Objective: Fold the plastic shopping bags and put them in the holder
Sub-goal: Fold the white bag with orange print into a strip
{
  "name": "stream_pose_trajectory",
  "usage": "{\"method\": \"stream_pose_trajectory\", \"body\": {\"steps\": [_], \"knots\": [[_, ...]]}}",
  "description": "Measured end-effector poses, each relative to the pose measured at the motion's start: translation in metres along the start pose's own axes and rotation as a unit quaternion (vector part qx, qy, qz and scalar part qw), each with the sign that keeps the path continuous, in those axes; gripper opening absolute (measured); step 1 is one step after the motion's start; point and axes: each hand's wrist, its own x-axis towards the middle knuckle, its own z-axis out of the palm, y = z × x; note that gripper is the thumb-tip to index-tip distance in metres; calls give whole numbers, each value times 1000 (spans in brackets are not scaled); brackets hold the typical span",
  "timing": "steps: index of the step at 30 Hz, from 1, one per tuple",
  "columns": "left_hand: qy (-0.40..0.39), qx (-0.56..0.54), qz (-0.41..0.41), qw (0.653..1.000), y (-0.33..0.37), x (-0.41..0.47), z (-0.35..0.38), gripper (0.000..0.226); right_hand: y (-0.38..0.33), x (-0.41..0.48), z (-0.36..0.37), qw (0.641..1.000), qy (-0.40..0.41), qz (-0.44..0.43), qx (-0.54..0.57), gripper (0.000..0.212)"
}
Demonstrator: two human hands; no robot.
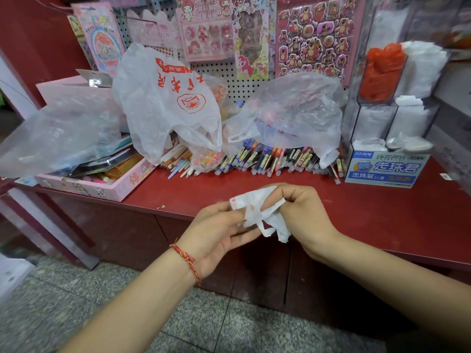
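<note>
Loose bags (168, 103), unfolded, heaped left of holder (377, 104). Left hand (216, 230), well left of holder: thumb over, fingers under folded bag (257, 210). Right hand (303, 215) pinching other corner, handles dangling. Risk: slackened pinch, slippery film springing open before reaching holder.

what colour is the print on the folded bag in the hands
Red-orange print on white plastic, seen on the folded bag in the head view.

Stationery shop: packaged sticker sheets (313, 39) hang on pegboard (229, 82) beyond the fingers (295, 193), loose pens (267, 159) heaped on red desk (216, 187) btwn, w/ pen display box (384, 169).
</note>
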Motion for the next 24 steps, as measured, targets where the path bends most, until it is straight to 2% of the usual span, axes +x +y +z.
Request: {"method": "stream_pose_trajectory", "body": {"steps": [2, 5, 7, 9, 11, 13, 16, 19, 21, 24], "knots": [[9, 8, 22, 1000, -2, 2, 2, 15, -5, 4, -5, 999, -9, 14, 40, 44], [53, 62, 86, 993, 0, 9, 10, 13, -14, 12, -15, 993, -25, 74, 84, 29], [69, 90, 125, 986, 1, 13, 17, 14, -18, 14, -25, 981, -73, 137, 115, 36], [70, 108, 150, 980, 1, 18, 25, 17, -23, 13, -32, 973, -127, 156, 109, 34], [75, 126, 165, 975, 3, 23, 35, 22, -28, 13, -37, 978, -118, 137, 101, 23], [72, 110, 155, 979, 8, 29, 45, 27, -30, 16, -44, 981, -61, 136, 121, 24], [42, 19, 77, 996, 19, 35, 60, 28, -27, 24, -58, 987, -4, 114, 117, 43], [-15, -36, 18, 999, 23, 39, 74, 20, -29, 28, -74, 999, 22, 25, -2, 57], [-31, 17, 51, 998, 19, 45, 83, 8, -33, 30, -84, 995, 46, -29, -78, 63], [-46, 56, 100, 992, 15, 55, 92, 15, -36, 31, -97, 993, 62, -42, -90, 65]]}}
